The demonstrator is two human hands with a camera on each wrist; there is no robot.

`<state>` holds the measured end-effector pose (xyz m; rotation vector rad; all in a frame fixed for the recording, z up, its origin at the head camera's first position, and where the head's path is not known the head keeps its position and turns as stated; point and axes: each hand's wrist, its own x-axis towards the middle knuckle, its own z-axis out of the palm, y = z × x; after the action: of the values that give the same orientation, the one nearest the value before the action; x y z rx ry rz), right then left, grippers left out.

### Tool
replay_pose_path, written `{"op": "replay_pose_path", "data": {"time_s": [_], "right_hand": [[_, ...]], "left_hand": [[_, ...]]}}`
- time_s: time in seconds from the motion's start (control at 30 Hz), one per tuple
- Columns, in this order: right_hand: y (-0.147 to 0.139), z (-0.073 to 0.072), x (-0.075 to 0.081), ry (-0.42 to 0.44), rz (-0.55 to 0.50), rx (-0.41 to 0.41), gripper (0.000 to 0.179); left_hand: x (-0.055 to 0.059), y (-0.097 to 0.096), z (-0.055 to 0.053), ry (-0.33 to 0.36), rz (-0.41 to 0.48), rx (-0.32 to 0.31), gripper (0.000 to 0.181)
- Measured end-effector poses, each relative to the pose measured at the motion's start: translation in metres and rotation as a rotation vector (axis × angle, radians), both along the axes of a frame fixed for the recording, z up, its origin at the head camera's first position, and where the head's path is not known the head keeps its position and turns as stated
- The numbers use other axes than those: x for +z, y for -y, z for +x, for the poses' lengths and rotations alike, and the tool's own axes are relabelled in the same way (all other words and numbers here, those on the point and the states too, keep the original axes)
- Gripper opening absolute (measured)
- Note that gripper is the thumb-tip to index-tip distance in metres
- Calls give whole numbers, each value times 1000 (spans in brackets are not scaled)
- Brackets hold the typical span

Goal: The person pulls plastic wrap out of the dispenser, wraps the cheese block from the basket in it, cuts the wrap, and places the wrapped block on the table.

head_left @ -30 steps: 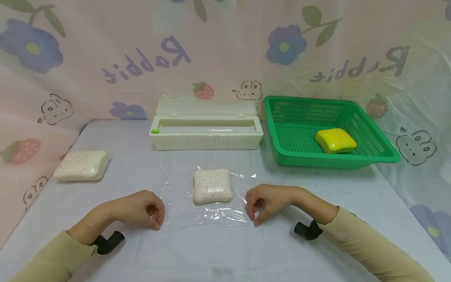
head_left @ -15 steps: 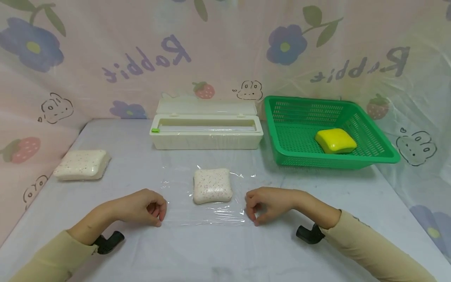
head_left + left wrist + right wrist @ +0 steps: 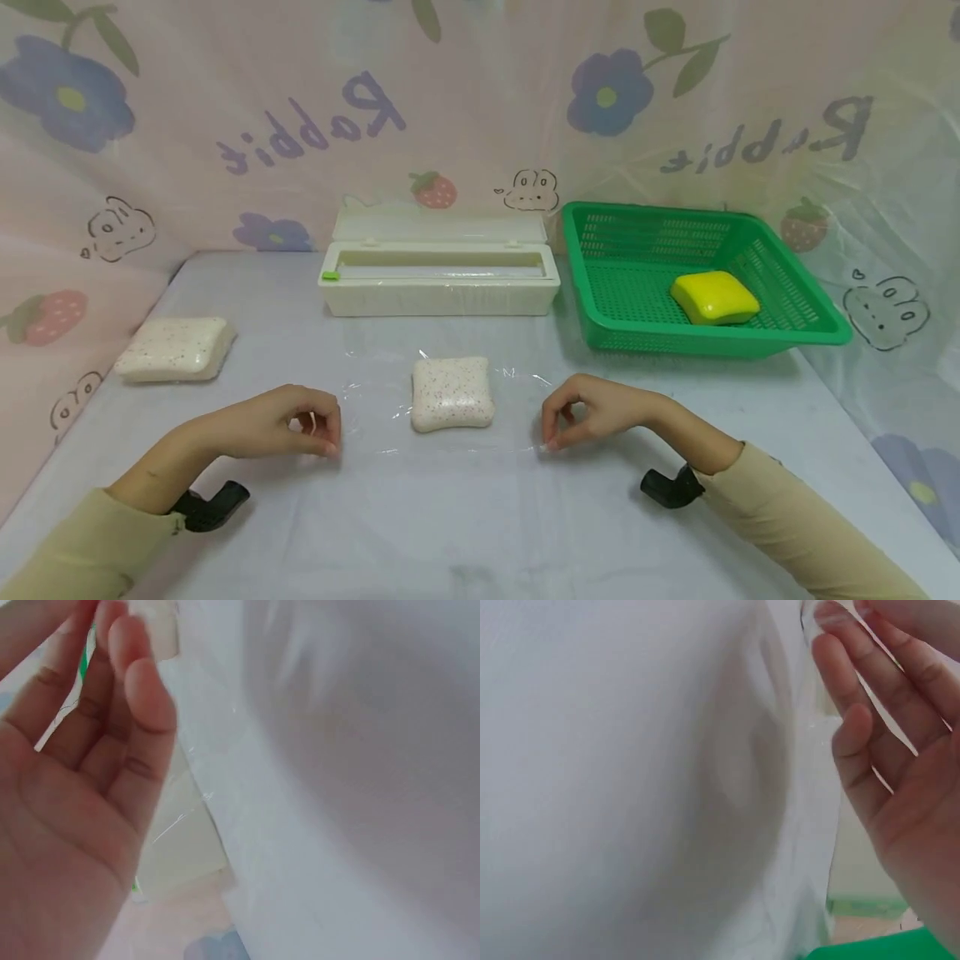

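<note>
A speckled white bar of soap lies on a clear sheet of cling film in the middle of the table. At the sheet's near left corner, my left hand pinches the film between thumb and fingertips. The near right corner is pinched by my right hand in the same way. Between the two hands the film's near edge runs straight and looks slightly lifted. Each wrist view shows its hand, in the left wrist view and right wrist view, with curled fingers; the pinching fingertips are partly cut off there.
Behind the soap stands a white cling film dispenser, lid up, with a green slider. A green basket at the back right holds a yellow bar of soap. Another speckled bar of soap lies at the left.
Both hands have moved slightly away from the body and apart, drawing the film's near edge back towards the soap. The soap has stayed in place.
</note>
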<state>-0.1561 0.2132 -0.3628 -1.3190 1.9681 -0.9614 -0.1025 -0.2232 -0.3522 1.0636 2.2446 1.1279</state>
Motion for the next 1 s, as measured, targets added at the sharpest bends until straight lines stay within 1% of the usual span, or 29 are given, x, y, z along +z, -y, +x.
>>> {"op": "replay_pose_path", "data": {"time_s": [0.07, 0.13, 0.23, 0.33, 0.43, 0.57, 0.63, 0.7, 0.8, 0.87, 0.93, 1.0], "right_hand": [[-2, -2, -1, 10, -23, -13, 6], [-3, -3, -2, 21, -48, -43, 6], [-6, -6, -4, 57, -99, -110, 3], [-8, -10, -6, 72, -141, -179, 3], [-10, -13, -8, 64, -152, -241, 6], [-12, -16, -12, 62, -160, -300, 9], [-11, -17, -14, 76, -157, -318, 10], [-10, -17, -15, 110, -143, -329, 12], [-8, -16, -17, 172, -110, -321, 17], [-5, -15, -18, 206, -91, -307, 23], [-1, -13, -18, 204, -74, -303, 29], [3, -11, -18, 191, -64, -313, 32]], "left_hand": [[2, 1, -1, -14, 43, -6, 7], [2, 1, -3, -36, 81, 6, 9], [2, 2, -7, -65, 116, 54, 11], [2, 2, -9, -53, 124, 113, 9], [0, 4, -11, 18, 146, 156, 2], [-5, 6, -15, 135, 199, 190, 12], [-9, 6, -16, 178, 222, 199, 14], [-12, 5, -16, 217, 238, 198, 14], [-17, 2, -17, 289, 232, 193, 16], [-19, -1, -17, 331, 212, 193, 19], [-20, -5, -16, 353, 185, 212, 24], [-20, -9, -16, 359, 165, 246, 29]]}}
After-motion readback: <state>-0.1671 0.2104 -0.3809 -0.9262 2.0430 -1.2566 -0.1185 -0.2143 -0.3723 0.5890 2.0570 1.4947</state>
